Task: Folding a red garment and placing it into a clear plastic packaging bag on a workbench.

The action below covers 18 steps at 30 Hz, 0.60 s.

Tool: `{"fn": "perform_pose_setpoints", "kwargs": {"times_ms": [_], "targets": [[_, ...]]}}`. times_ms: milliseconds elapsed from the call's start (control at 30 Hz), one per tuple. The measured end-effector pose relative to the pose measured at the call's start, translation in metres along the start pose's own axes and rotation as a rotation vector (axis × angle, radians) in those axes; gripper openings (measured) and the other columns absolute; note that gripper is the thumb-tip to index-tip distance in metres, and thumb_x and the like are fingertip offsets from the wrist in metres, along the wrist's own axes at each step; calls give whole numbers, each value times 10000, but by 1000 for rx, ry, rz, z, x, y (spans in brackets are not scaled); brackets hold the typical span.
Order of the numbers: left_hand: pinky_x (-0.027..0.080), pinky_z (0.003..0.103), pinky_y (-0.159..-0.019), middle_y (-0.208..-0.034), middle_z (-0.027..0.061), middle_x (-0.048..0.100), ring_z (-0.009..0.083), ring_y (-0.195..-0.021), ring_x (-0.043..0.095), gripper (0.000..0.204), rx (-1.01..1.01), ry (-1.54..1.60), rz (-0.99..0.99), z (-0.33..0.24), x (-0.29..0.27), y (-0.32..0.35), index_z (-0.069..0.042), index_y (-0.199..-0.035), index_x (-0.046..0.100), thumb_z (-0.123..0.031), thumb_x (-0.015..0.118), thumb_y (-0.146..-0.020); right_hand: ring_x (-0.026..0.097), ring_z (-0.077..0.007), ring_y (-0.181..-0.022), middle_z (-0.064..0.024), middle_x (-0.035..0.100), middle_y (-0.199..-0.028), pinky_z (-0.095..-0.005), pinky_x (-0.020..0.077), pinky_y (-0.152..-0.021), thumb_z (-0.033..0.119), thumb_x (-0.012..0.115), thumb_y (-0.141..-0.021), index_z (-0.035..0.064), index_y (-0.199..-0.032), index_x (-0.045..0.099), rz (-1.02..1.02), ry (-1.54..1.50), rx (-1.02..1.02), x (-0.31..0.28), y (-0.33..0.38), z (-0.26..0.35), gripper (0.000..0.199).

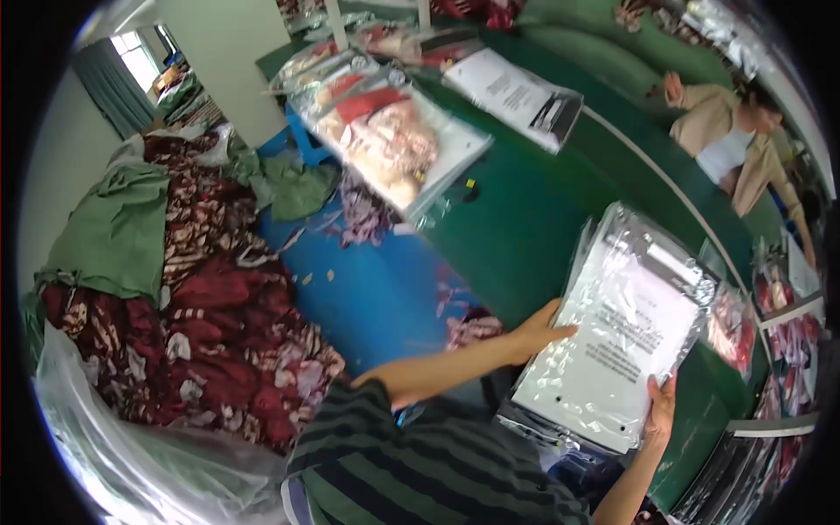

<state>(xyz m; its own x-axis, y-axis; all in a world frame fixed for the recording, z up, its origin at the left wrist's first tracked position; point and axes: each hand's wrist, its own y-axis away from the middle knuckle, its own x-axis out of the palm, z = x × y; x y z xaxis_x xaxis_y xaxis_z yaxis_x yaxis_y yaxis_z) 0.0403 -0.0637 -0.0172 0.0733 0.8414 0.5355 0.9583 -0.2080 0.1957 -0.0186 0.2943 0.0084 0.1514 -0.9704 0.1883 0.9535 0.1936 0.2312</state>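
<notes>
— Holding a stack of clear plastic bags (617, 337) over the near edge of the green table (525, 219), printed white sheet showing through the top one.

— Grip?

— Left hand (535, 334) pressed flat against the stack's left edge, fingers spread along it, thumb on top. Right hand (661, 407) clamped on the lower right corner, fingers curled under, thumb over.

— Filled or not?

— Looks flat, so probably still unfilled; hard to say more through the glare.

— Done so far?

— Judging by the table: several packed bags of red-and-white floral cloth (385, 140) lying farther up, plus another flat pack with a white sheet (516, 92). More packed pieces stacked on shelves at the right (779, 350).

— And left?

— Plenty, apparently. Big heap of loose dark-red floral fabric (219, 324) at the left, partly inside a clear sack (114, 455), with green cloth (114, 227) draped over it. Scraps scattered across the blue floor (376, 289).

— Anyone else?

— Another person (735, 144) leaning over the far side of the table, well apart from the stack.
</notes>
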Motion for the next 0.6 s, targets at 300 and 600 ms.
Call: {"fn": "perform_pose_setpoints", "kwargs": {"times_ms": [300, 600], "targets": [[480, 347, -947, -1263, 210, 561, 248, -1068, 583, 587, 210, -630, -491, 0, -11, -11, 26, -1432, 372, -187, 645, -958, 627, -203, -955, -166, 624, -1219, -285, 535, -799, 50, 628, -928, 4, -1418, 453, 19, 503, -110, 28, -56, -13, 522], [478, 354, -976, -1335, 254, 531, 308, -1140, 575, 592, 76, -533, -305, -3, -38, -15, 58, -1451, 361, -157, 590, -949, 636, -204, -923, -185, 620, -1227, -275, 549, -752, 129, 600, -976, -11, -1440, 439, -123, 176, 235, 41, 34, 4, 511]]}}
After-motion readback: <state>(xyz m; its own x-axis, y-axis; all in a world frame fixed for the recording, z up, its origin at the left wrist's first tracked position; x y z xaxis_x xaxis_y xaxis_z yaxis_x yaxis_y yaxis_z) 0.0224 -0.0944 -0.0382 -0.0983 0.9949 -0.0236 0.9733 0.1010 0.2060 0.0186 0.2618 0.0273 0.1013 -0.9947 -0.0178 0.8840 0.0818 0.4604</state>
